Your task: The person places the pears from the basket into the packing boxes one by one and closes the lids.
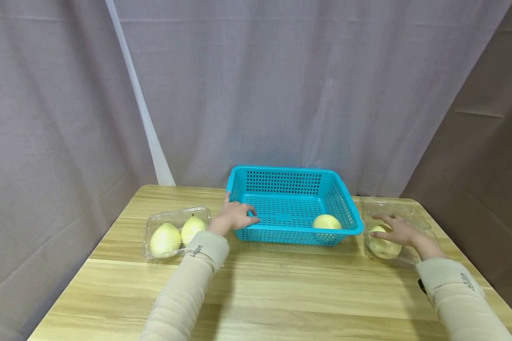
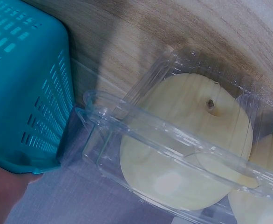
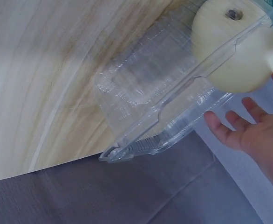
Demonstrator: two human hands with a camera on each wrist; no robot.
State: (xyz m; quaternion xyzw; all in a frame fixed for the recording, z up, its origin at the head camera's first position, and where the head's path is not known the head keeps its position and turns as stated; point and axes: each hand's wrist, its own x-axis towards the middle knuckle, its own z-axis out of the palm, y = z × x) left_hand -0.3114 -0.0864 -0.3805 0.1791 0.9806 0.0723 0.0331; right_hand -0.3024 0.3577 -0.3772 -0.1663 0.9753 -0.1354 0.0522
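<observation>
A blue-green plastic basket [image 1: 288,237] stands at the back of the table with one pale yellow pear [image 1: 326,221] in its front right corner. My left hand [image 1: 234,217] holds its front left rim, fingers lying on both sides of the edge. Over at the right, my right hand [image 1: 398,230] hovers above a pear [image 1: 384,246] in an opened clear plastic box [image 3: 141,93]. Its fingers are spread and loosely bent; in the right wrist view they reach beside the pear [image 3: 236,51] without closing round it. Whether the thumb touches it is hard to tell.
Left of the basket, a clear plastic box [image 1: 177,215] holds two pears [image 1: 165,239], close beside my left wrist. Everything rests on a wooden table [image 1: 281,293]. Grey curtain [image 1: 281,85] hangs behind its back edge, with a brown panel [image 1: 473,142] on the right.
</observation>
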